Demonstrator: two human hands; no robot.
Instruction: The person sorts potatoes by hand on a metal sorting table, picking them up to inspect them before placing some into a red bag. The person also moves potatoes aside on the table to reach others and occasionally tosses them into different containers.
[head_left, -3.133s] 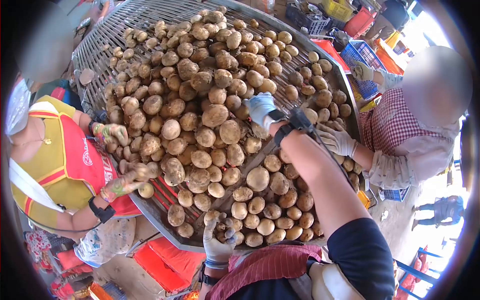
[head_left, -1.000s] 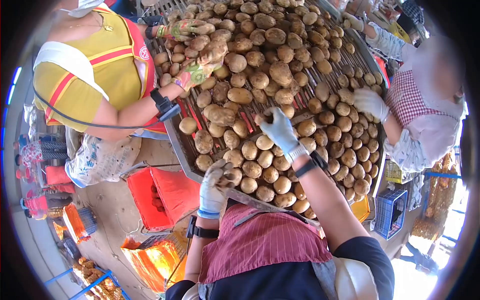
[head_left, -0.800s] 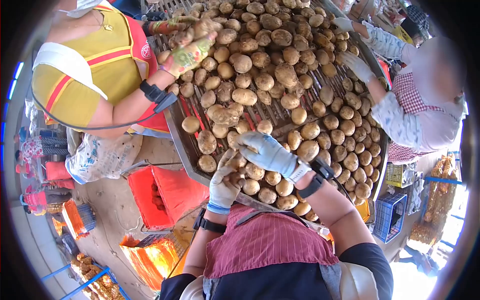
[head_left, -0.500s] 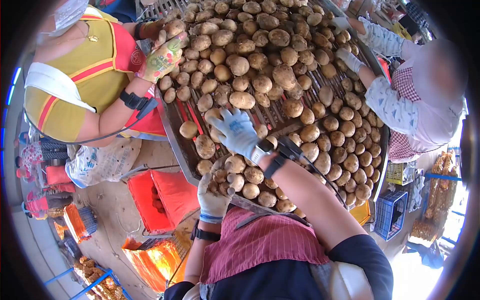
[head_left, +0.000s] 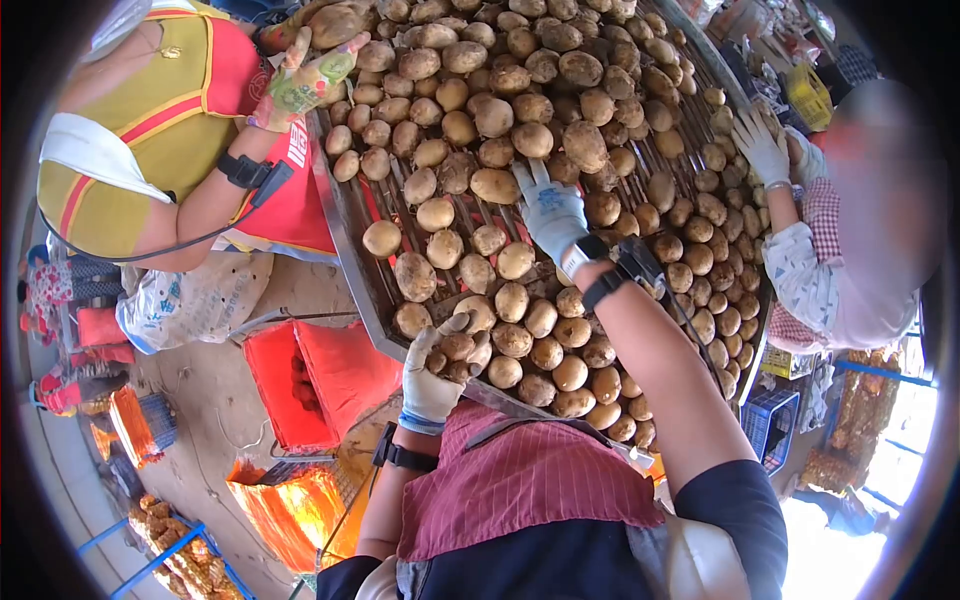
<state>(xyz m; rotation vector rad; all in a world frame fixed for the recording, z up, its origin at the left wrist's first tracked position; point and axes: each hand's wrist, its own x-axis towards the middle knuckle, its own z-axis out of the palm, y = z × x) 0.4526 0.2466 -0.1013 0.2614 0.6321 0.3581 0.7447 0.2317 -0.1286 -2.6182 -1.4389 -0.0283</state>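
My left hand, in a white knit glove with a blue cuff, is closed around several small potatoes at the near edge of the slatted metal sorting table. Farther in, my right hand, in a white and blue glove with a watch at its wrist, reaches over the slats. Its fingers are stretched out toward a potato in the heap, and I see nothing held in it. Loose potatoes lie between my hands, and more are crowded to the right.
At the left a co-worker's gloved hand is at the table's edge; another co-worker's gloved hand is across on the right. A red sack, an orange mesh sack and a blue crate stand on the floor.
My right hand has moved away from me and to the right, up to the heap. My left hand still holds its potatoes. The right-hand co-worker's hands have drawn back toward the table's edge.
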